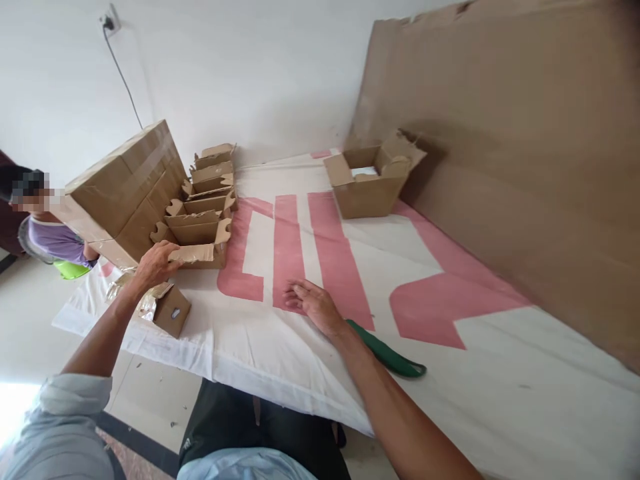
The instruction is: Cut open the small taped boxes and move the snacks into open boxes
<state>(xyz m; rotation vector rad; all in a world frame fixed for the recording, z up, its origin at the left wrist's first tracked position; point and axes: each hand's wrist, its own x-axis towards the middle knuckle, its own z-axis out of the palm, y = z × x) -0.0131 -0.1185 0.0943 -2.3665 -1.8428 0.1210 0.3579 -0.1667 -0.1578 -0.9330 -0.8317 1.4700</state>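
Hands first: my left hand [156,262] is out at the left side of the white sheet [500,393], fingers curled over the torn flap of the nearest small open carton [200,243], gripping its front edge. That carton heads a row of approx 5 nested cartons [210,187] running toward the wall, all pressed against a big taped box [127,187] at the sheet's left edge, tilted up on 1 side.

My right hand [313,303] lies flat and loose, palm down, fingers spread, holding nothing, resting on the pink lettering [330,253] near the sheet's front edge. Just behind my right wrist lies a green curved thing [390,357], touching the sheet; can't tell what it is.

Near the front left corner, below my left hand, sits a small brown box [173,310] w/ crumpled shiny wrap beside it. At the far edge, 1 more open carton [367,180] stands alone, flaps up, w/ something white inside. Large cardboard sheet [525,153] leans along the right side.

Another person in a purple top [53,240] is off the left edge, beyond the big box.
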